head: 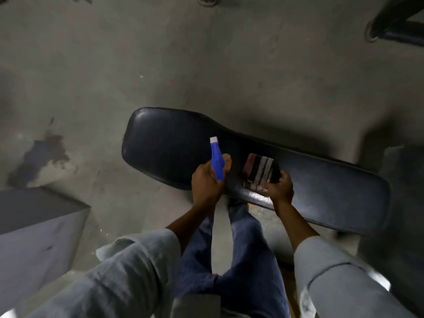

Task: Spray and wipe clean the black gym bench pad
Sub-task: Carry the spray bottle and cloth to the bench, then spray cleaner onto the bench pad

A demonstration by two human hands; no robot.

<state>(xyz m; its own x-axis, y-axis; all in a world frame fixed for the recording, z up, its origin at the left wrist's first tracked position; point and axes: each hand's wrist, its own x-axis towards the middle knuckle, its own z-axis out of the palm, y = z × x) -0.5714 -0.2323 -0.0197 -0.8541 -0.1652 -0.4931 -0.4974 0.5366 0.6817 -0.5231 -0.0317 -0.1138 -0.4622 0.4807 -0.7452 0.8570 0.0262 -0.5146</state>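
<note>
**Inspector A:** Head view. Containers?

**Inspector B:** One: a spray bottle (217,160), blue trigger head with white nozzle pointing to the upper frame, orange body mostly hidden. Contents cannot be told.

**Inspector A:** Who holds it?

**Inspector B:** The left hand (206,183), fingers wrapped tight around its neck, at frame centre over the near edge of the black bench pad (321,180).

**Inspector A:** The pad's position?

**Inspector B:** Running from centre to the right of the frame, above a grey concrete floor (160,65).

**Inspector A:** Right hand?

**Inspector B:** The right hand (281,188) grips a striped cloth (259,172), fingers curled over its right end. The cloth lies pressed on the pad, just right of the bottle.
</note>
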